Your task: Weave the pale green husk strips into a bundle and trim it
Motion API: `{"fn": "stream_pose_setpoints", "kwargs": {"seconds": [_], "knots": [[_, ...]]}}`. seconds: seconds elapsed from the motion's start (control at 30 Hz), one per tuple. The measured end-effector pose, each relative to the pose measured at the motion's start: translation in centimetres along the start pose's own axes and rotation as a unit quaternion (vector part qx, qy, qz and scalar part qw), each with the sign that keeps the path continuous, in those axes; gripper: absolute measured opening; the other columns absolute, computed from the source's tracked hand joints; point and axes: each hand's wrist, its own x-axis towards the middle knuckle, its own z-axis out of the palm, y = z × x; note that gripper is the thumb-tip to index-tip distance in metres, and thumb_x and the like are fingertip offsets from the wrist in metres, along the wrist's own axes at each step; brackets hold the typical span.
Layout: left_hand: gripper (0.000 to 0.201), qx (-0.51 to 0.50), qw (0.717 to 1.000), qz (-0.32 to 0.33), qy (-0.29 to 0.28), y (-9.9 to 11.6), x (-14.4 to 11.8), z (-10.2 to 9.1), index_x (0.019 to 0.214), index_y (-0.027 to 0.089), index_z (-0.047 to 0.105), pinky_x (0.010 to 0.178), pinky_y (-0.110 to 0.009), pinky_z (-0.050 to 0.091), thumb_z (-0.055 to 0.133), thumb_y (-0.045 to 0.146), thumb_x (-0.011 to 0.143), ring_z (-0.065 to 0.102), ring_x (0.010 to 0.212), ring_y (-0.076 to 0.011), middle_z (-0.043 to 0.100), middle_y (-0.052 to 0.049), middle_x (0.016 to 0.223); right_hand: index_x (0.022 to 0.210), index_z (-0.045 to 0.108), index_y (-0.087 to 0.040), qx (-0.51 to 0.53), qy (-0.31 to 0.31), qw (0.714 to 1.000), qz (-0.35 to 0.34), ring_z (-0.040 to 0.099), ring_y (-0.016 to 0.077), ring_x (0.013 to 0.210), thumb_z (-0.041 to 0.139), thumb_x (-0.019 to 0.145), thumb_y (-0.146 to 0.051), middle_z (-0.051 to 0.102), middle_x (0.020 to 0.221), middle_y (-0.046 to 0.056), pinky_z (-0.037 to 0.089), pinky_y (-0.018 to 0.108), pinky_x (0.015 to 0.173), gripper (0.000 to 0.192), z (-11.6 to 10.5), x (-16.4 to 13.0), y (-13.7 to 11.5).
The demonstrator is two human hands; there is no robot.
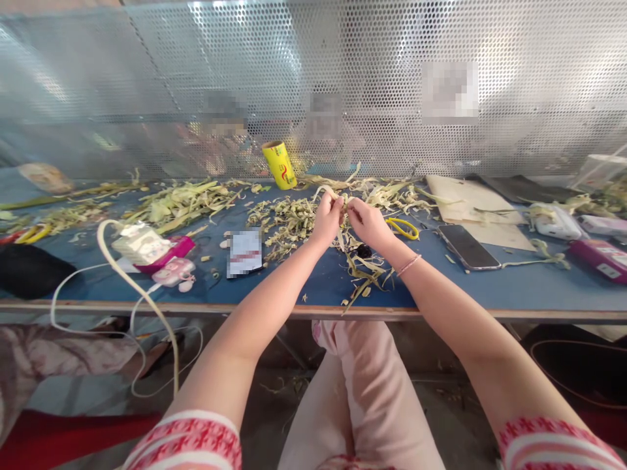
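Head view showed the left hand (327,219) and right hand (366,222) meeting above the blue table (313,281), both pinching one pale leaf strip (329,190) between fingertips. It looked light, limp and easily torn, best gripped near its ends. Loose strips (289,222) lay below, yellow scissors (404,227) just right.

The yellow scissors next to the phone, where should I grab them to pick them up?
Take the yellow scissors by their looped handles, coming from above. They lie flat on the blue table just right of the right hand, and the open loops give fingers something to hook. Their blades are hard to make out.
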Motion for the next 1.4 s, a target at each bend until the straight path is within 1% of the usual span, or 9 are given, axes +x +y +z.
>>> {"fn": "stream_pose_setpoints", "kwargs": {"seconds": [0.13, 0.27, 0.53, 0.7, 0.8, 1.0, 1.13, 1.27, 1.4], "knots": [[0.044, -0.020, 1.000, -0.001, -0.005, -0.1, 0.0, 0.0, 0.077, 0.021, 0.038, 0.048, -0.023, 0.022, 0.059, 0.059, 0.075, 0.030, 0.046, -0.0046, 0.032, 0.007, 0.057, 0.075, 0.044, -0.021, 0.010, -0.003, 1.000, 0.009, 0.035, 0.0108, 0.053, 0.041, 0.087, -0.023, 0.040, 0.059, -0.004, 0.030, 0.024, 0.059, 0.012, -0.1, 0.2, -0.1], [0.044, -0.040, 0.999, -0.019, -0.006, -0.2, 0.3, 0.0, 0.076, 0.021, 0.037, 0.047, -0.022, 0.022, 0.060, 0.058, 0.075, 0.028, 0.044, -0.0041, 0.031, 0.007, 0.055, 0.075, 0.045, -0.020, 0.021, -0.004, 1.000, 0.016, 0.034, 0.0104, 0.054, 0.042, 0.085, -0.023, 0.040, 0.059, -0.004, 0.029, 0.024, 0.060, 0.011, -0.2, 0.4, -0.1], [0.038, -0.063, 0.997, -0.053, 0.011, 0.0, 0.4, -0.1, 0.073, 0.020, 0.040, 0.049, -0.020, 0.025, 0.064, 0.049, 0.078, 0.033, 0.045, -0.0049, 0.029, 0.007, 0.055, 0.076, 0.046, -0.020, 0.044, 0.001, 0.999, 0.017, 0.033, 0.0101, 0.053, 0.042, 0.087, -0.026, 0.039, 0.057, -0.005, 0.028, 0.024, 0.057, 0.012, -0.2, 0.3, 0.1], [0.036, -0.061, 0.997, -0.055, -0.005, 0.0, 0.3, 0.0, 0.070, 0.018, 0.041, 0.047, -0.019, 0.024, 0.064, 0.044, 0.081, 0.030, 0.044, -0.0040, 0.032, 0.007, 0.054, 0.078, 0.047, -0.020, 0.048, 0.002, 0.999, 0.024, 0.033, 0.0099, 0.053, 0.043, 0.086, -0.024, 0.040, 0.057, -0.005, 0.028, 0.024, 0.056, 0.010, -0.1, 0.1, 0.6], [0.034, -0.039, 0.998, -0.045, -0.015, 0.2, 0.2, -0.1, 0.069, 0.018, 0.043, 0.047, -0.019, 0.024, 0.064, 0.042, 0.081, 0.031, 0.044, -0.0041, 0.034, 0.007, 0.053, 0.077, 0.047, -0.020, 0.058, 0.007, 0.998, 0.027, 0.033, 0.0097, 0.053, 0.043, 0.086, -0.025, 0.040, 0.057, -0.005, 0.028, 0.024, 0.056, 0.011, 0.0, 0.1, 0.9], [0.034, 0.081, 0.996, -0.014, -0.021, 0.6, 0.4, -0.7, 0.066, 0.017, 0.048, 0.049, -0.023, 0.027, 0.062, 0.045, 0.081, 0.038, 0.048, -0.0073, 0.041, 0.004, 0.053, 0.077, 0.046, -0.021, 0.069, 0.011, 0.997, 0.037, 0.032, 0.0104, 0.053, 0.043, 0.086, -0.026, 0.037, 0.057, -0.005, 0.028, 0.025, 0.056, 0.011, 0.0, 0.2, 0.8], [0.033, 0.050, 0.998, -0.018, -0.022, 0.5, 0.5, -0.8, 0.069, 0.018, 0.047, 0.051, -0.023, 0.027, 0.063, 0.046, 0.080, 0.038, 0.050, -0.0076, 0.039, 0.004, 0.055, 0.077, 0.044, -0.021, 0.079, 0.010, 0.996, 0.043, 0.032, 0.0104, 0.054, 0.043, 0.087, -0.026, 0.037, 0.058, -0.005, 0.029, 0.025, 0.057, 0.011, 0.1, 0.2, 0.5], [0.034, 0.012, 0.998, -0.045, -0.034, 0.5, 0.5, -0.5, 0.069, 0.018, 0.043, 0.049, -0.022, 0.025, 0.059, 0.045, 0.083, 0.033, 0.047, -0.0057, 0.036, 0.005, 0.055, 0.077, 0.044, -0.021, 0.086, 0.009, 0.995, 0.046, 0.032, 0.0102, 0.054, 0.043, 0.086, -0.025, 0.036, 0.057, -0.006, 0.029, 0.025, 0.058, 0.009, -0.1, 0.2, 0.2], [0.034, -0.019, 0.998, -0.055, -0.029, 0.2, 0.6, -0.4, 0.071, 0.018, 0.040, 0.048, -0.021, 0.024, 0.057, 0.044, 0.086, 0.028, 0.045, -0.0044, 0.032, 0.007, 0.056, 0.079, 0.045, -0.021, 0.089, 0.007, 0.995, 0.049, 0.031, 0.0104, 0.053, 0.043, 0.086, -0.025, 0.035, 0.056, -0.006, 0.028, 0.025, 0.057, 0.009, -0.3, 0.2, 0.0]]}}
